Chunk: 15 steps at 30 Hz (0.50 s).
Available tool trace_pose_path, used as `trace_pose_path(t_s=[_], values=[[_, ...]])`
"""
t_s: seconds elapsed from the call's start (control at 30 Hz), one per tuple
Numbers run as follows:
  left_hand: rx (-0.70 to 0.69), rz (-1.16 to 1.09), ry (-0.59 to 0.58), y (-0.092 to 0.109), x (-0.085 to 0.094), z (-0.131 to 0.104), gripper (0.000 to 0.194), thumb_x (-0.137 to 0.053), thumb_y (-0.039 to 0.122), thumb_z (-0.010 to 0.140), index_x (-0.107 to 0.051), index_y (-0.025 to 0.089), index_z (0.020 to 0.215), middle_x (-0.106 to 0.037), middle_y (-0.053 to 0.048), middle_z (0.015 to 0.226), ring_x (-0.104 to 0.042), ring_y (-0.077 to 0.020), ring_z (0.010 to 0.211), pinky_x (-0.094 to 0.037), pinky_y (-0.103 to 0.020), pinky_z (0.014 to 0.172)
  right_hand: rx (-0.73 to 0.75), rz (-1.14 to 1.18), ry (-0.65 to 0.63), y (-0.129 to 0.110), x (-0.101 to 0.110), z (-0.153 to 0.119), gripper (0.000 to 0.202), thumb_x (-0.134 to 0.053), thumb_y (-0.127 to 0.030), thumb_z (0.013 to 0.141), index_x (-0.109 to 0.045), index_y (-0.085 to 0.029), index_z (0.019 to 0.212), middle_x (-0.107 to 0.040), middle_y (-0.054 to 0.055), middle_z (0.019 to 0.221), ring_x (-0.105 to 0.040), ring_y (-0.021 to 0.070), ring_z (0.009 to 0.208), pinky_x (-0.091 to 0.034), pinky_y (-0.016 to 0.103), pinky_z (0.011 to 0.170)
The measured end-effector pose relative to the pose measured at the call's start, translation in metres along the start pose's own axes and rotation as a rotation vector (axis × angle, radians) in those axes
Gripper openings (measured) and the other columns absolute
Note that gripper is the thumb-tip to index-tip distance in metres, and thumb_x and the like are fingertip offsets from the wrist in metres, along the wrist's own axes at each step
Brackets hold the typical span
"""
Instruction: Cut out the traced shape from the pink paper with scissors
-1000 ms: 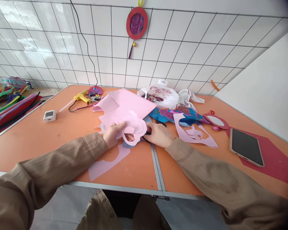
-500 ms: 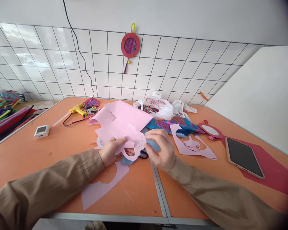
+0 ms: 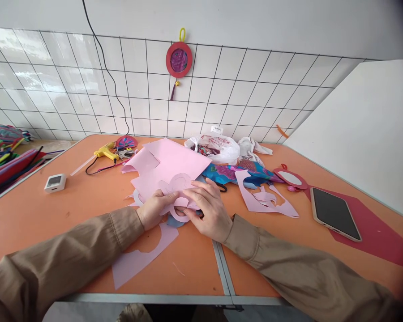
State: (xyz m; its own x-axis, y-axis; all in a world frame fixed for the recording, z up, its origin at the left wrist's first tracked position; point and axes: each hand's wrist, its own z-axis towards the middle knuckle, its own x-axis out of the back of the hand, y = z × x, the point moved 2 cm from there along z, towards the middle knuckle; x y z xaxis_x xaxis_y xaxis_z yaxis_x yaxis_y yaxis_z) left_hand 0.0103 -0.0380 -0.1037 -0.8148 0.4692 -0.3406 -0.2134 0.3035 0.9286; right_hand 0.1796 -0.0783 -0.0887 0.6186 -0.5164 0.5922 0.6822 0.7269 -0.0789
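My left hand (image 3: pixel 154 208) is closed on a pink scalloped paper cutout (image 3: pixel 176 182), thumb on top. Over the cutout's right side bends my right hand (image 3: pixel 210 212), with its fingertips and thumb at the paper's edge; the fingers cover part of it. Behind lies a large pink sheet (image 3: pixel 176 154) with curved cuts and a curled left edge. Some blue paper (image 3: pixel 176 221) shows beneath the hands. A black loop (image 3: pixel 223 188), like a scissors handle, peeks out beyond my right hand.
Pink offcuts lie in front (image 3: pixel 144 264) and at right (image 3: pixel 255 203). Behind are a yellow glue gun (image 3: pixel 106 153), a plastic bag (image 3: pixel 228 151) and patterned blue cloth (image 3: pixel 228 173). A small white device (image 3: pixel 55 183) sits left; a phone (image 3: pixel 336 213) rests on red paper (image 3: pixel 379 241).
My right hand has moved left and onto the cutout; before, its fingers were at the cutout's right edge. The black loop beyond it has come into sight. The view has shifted slightly.
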Motion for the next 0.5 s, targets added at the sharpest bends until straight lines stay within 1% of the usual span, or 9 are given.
trace_pose_path(t_s=[0.1,0.17,0.23,0.3,0.4,0.43,0.5], values=[[0.016,0.008,0.025,0.002,-0.002,-0.002,0.035,-0.076,0.046,0.077,-0.075,0.011,0.074,-0.071,-0.009,0.060,-0.063,-0.0188,0.053,-0.047,-0.029,0.053,-0.039,0.004,0.013,0.003,-0.001,0.001,0.031,-0.064,-0.020,0.087,-0.064,-0.021,0.119,-0.076,0.011,0.110,-0.064,0.0330,0.118,-0.037,0.055,0.108],[0.010,0.010,0.028,0.004,-0.004,-0.003,0.036,-0.078,0.049,0.075,-0.075,0.013,0.073,-0.070,-0.007,0.058,-0.062,-0.0187,0.053,-0.047,-0.029,0.054,-0.041,0.031,0.036,0.005,-0.001,0.002,0.016,-0.065,-0.023,0.089,-0.067,-0.021,0.105,-0.076,0.010,0.107,-0.064,0.0333,0.118,-0.038,0.055,0.106],[0.010,0.011,0.028,0.004,-0.006,-0.004,0.042,-0.079,0.055,0.071,-0.074,0.014,0.073,-0.070,-0.007,0.058,-0.064,-0.0202,0.056,-0.049,-0.030,0.056,-0.036,0.061,0.073,0.007,0.000,0.003,0.002,-0.066,-0.023,0.090,-0.065,-0.022,0.089,-0.076,0.010,0.103,-0.064,0.0331,0.117,-0.040,0.056,0.105],[0.015,0.014,0.027,0.003,-0.006,-0.005,0.050,-0.079,0.063,0.067,-0.073,0.014,0.076,-0.071,-0.008,0.061,-0.067,-0.0228,0.058,-0.051,-0.032,0.057,-0.042,0.086,0.106,0.009,0.000,0.005,0.012,-0.067,-0.023,0.090,-0.062,-0.022,0.079,-0.076,0.010,0.102,-0.064,0.0325,0.117,-0.043,0.054,0.103],[0.000,0.036,-0.002,0.001,-0.005,-0.005,0.062,-0.075,0.072,0.066,-0.074,0.012,0.082,-0.073,-0.012,0.067,-0.070,-0.0266,0.065,-0.054,-0.035,0.061,-0.076,0.116,0.124,0.011,0.000,0.007,0.018,-0.069,-0.024,0.090,-0.060,-0.022,0.074,-0.074,0.010,0.104,-0.062,0.0314,0.119,-0.047,0.052,0.100],[-0.017,0.062,-0.022,0.001,-0.004,-0.005,0.063,-0.075,0.072,0.066,-0.075,0.011,0.084,-0.073,-0.013,0.069,-0.071,-0.0273,0.068,-0.054,-0.035,0.063,-0.096,0.123,0.117,0.011,0.000,0.008,0.019,-0.069,-0.023,0.090,-0.060,-0.022,0.073,-0.074,0.010,0.105,-0.062,0.0311,0.120,-0.048,0.052,0.101],[-0.054,0.121,-0.052,0.001,-0.003,-0.005,0.058,-0.081,0.064,0.065,-0.075,0.010,0.087,-0.074,-0.014,0.072,-0.071,-0.0277,0.073,-0.055,-0.035,0.066,-0.136,0.136,0.096,0.011,-0.001,0.008,0.021,-0.070,-0.022,0.089,-0.060,-0.023,0.071,-0.073,0.009,0.109,-0.060,0.0310,0.122,-0.048,0.052,0.101]])
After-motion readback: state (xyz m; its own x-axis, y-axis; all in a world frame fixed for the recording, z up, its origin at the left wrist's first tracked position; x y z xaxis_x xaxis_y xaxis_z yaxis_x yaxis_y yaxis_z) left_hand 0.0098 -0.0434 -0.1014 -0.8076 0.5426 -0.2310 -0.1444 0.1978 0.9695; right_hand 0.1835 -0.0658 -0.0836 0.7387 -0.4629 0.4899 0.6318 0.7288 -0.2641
